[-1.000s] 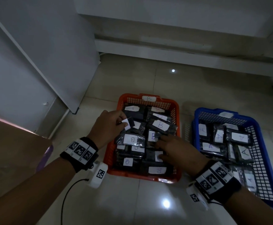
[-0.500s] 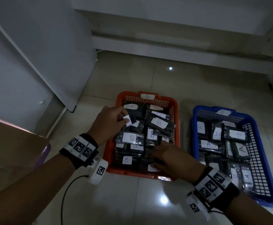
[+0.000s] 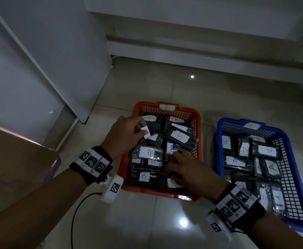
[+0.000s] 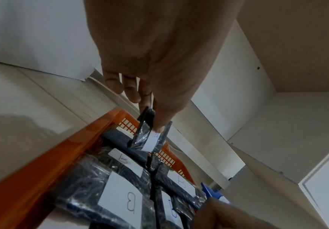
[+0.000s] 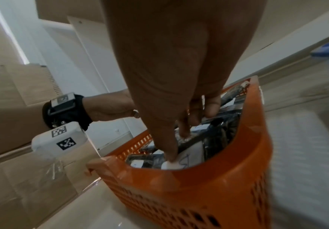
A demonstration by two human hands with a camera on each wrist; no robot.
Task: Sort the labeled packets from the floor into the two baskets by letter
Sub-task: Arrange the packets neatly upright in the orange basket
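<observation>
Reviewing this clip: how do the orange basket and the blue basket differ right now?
The orange basket holds dark packets labeled B; the blue basket holds ones labeled A. Both hands work over the orange basket, the left hand pinching a packet and the right hand resting on packets, while neither hand touches the blue basket. The orange basket sits to the left of the blue one. Both are perforated plastic, tagged on the far rim, and sit on the tiled floor.
</observation>
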